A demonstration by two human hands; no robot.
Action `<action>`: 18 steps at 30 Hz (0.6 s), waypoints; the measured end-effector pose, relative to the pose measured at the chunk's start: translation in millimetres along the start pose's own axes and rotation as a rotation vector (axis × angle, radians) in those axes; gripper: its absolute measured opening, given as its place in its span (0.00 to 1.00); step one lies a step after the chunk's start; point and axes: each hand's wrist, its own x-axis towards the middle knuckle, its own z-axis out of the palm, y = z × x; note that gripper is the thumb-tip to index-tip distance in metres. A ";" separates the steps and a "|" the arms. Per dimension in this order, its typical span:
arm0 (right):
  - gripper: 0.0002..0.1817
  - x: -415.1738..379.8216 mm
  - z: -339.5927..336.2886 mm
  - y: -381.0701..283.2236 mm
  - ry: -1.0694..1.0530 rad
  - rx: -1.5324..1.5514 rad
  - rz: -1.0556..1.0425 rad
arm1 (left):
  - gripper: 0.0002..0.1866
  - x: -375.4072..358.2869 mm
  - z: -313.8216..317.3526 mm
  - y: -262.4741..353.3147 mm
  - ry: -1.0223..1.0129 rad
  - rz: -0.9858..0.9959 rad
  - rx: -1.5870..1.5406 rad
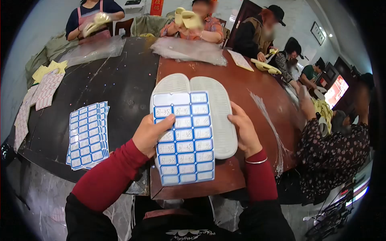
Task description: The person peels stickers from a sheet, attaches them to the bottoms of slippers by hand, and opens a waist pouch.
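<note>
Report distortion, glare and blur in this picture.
Head view: fisheye bending, the corners rounded off in black; head view: the clear plastic on the table catches pale glare; head view: the yellow footwear held at upper left looks smeared; head view: the label sheet is readable in places, its right column fainter.

Pale wall [300,17], red banner [157,7], framed sign [317,33]; glowing screen [338,92]; grey marbled floor [52,209]; table [120,78] half black, half reddish-brown.

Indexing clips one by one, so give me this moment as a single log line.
left hand: holds sheet | right hand: grips slippers by edge | slippers: partly behind sheet | stack: on table, left
</note>
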 end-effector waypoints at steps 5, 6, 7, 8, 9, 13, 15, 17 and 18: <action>0.31 -10.3 7.0 17.7 0.028 0.053 0.090 | 0.20 2.2 -3.5 -0.4 0.003 0.045 -0.079; 0.30 -11.7 5.7 15.1 0.012 -0.023 0.135 | 0.20 2.6 -5.1 0.4 -0.007 0.056 -0.082; 0.29 -11.8 6.1 13.6 -0.004 -0.100 0.176 | 0.20 1.8 -6.0 1.1 -0.019 0.071 -0.082; 0.29 -11.6 7.7 13.3 -0.009 -0.102 0.176 | 0.20 0.2 -5.6 1.8 -0.015 0.075 -0.084; 0.26 -11.5 9.4 12.9 0.106 -0.195 -0.017 | 0.20 -1.1 -4.0 3.3 -0.026 0.075 -0.064; 0.17 -13.5 22.0 -9.2 0.290 -0.437 -0.556 | 0.19 -4.6 6.5 5.9 -0.070 0.084 0.006; 0.11 -23.8 40.0 -34.6 0.194 -0.556 -0.819 | 0.19 -7.9 10.9 3.5 -0.098 0.069 0.060; 0.12 -34.0 59.4 -54.1 0.082 -0.734 -0.863 | 0.19 -10.9 13.5 -0.1 -0.094 0.068 0.082; 0.12 -35.4 67.8 -57.0 -0.035 -0.913 -0.905 | 0.19 -11.8 14.0 -1.5 -0.092 0.070 0.104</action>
